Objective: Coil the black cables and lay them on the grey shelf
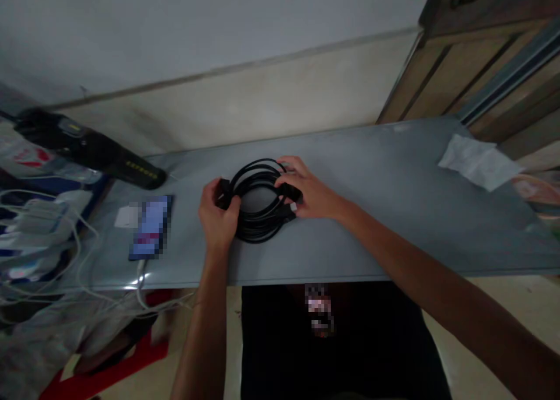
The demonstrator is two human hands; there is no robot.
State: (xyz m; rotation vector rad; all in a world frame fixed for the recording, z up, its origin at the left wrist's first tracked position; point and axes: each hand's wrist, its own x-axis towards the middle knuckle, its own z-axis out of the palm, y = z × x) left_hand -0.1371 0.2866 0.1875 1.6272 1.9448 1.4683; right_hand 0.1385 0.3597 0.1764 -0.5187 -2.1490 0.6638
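Note:
A coiled black cable (pixel 258 204) lies on the grey tabletop (pixel 385 213) in front of me. My left hand (pixel 217 216) grips the coil's left side, with a black plug end sticking up by its fingers. On the coil's right side, my right hand (pixel 306 190) closes around the loops and another black plug end. Both hands keep the coil pressed together flat on the table.
A phone (pixel 151 228) with a white charging cable lies left of the coil, beside a small white card (pixel 126 216). A black tool (pixel 87 146) rests at the far left. A white cloth (pixel 479 162) sits at the right, near a wooden cabinet (pixel 472 62).

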